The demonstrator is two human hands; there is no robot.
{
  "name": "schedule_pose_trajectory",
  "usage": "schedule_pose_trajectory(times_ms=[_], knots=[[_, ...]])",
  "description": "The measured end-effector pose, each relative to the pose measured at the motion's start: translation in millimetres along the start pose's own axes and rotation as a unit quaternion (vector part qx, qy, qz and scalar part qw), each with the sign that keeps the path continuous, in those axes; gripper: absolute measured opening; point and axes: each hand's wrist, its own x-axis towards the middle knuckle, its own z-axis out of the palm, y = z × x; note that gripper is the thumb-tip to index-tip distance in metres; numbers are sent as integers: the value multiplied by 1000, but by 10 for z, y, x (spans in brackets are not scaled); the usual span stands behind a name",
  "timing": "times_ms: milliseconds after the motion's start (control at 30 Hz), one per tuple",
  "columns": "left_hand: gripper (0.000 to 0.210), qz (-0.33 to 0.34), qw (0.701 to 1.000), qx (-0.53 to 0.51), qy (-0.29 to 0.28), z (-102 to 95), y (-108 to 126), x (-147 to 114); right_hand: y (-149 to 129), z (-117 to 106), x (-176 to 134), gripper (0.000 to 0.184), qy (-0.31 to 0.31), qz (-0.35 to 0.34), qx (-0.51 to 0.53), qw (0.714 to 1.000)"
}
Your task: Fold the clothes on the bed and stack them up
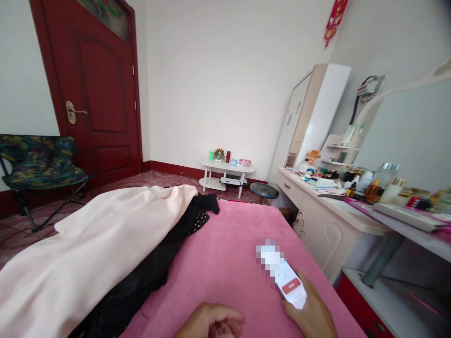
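Note:
A phone (291, 284) with a lit screen and a red button on it lies in my right hand (313, 310), whose thumb and fingers grip its lower end. Pixel blocks cover the upper part of the phone. At the bottom edge, my left hand (214, 319) is loosely curled, fingers slightly apart, with nothing visible in it. Both hands are above a pink bed cover (225, 258). To the left, a pale pink cloth (116, 234) lies over black clothing (151, 267); a black piece with white dots (199, 223) shows at its far end.
A dressing table (329, 220) crowded with bottles (373, 190) stands on the right. Ahead are a low white table (225, 165) and a round stool (264, 190). On the left, a folding chair (42, 164) stands before a red door (102, 89).

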Motion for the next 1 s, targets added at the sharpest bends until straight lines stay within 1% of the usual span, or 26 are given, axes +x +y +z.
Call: schedule_pose_trajectory(times_ms=[100, 200, 333, 433, 600, 700, 833, 1000], knots=[[57, 29, 999, 19, 0, 8, -61, -52, -104, -72, -36, 63, 3, -7, 10, 1000], [51, 48, 998, 31, 27, 36, -94, -109, -181, -116, -71, 60, 16, -14, 13, 1000], [46, 46, 996, 43, 61, 73, -2, -197, -245, -159, -115, 60, 12, -14, 5, 1000], [39, 46, 995, 58, 72, 73, 98, -246, -287, -193, -144, 59, 15, -18, 8, 1000], [33, 64, 995, 57, 56, 54, 145, -268, -330, -217, -190, 63, 23, -26, 15, 999], [33, 66, 995, 60, 48, 50, 123, -264, -316, -201, -212, 69, 50, -38, 5, 998], [33, 67, 994, 68, 46, 52, 80, -242, -286, -186, -224, 74, 94, -69, -3, 993], [36, 58, 995, 63, 43, 58, 58, -212, -294, -216, -240, 77, 120, -88, 8, 989]])
